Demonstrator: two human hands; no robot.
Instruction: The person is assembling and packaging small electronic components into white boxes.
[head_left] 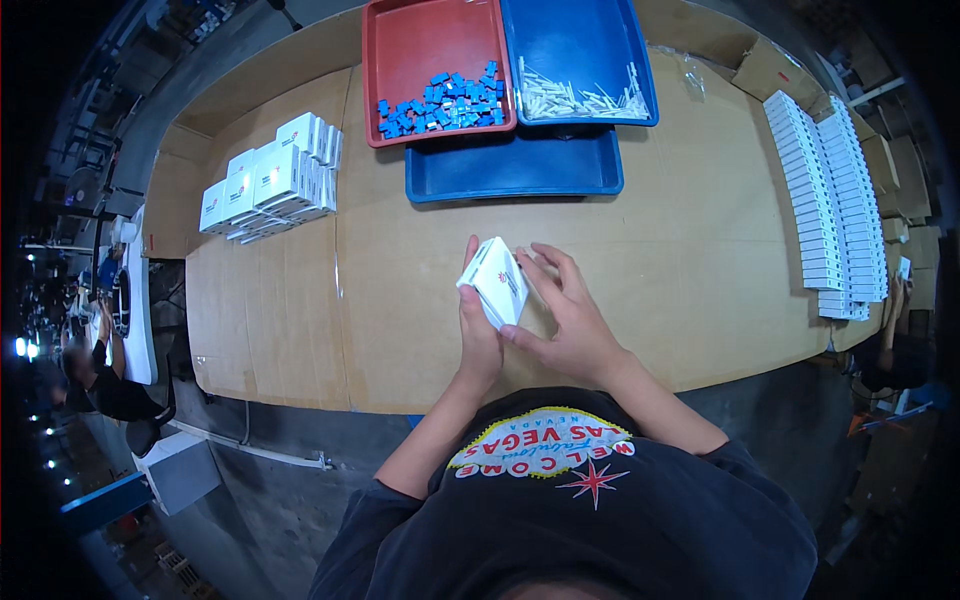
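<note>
Above the near middle of the cardboard-covered table, a small white box (497,284) with a printed mark is held tilted, one corner toward me. My left hand (480,325) is closed round its left side, with the thumb along the near left edge. At the other side, my right hand (570,315) has its thumb against the box's lower corner and its fingertips by the upper right edge. The fingers of that hand are curved, with a gap between them and the thumb. The underside of the box is hidden.
Stacked white boxes (265,185) stand at the left, and long rows of similar boxes (805,190) at the right. At the back are a red tray (430,45) of small blue parts, a blue tray (575,45) of thin white pieces, and another blue tray (515,170) below them.
</note>
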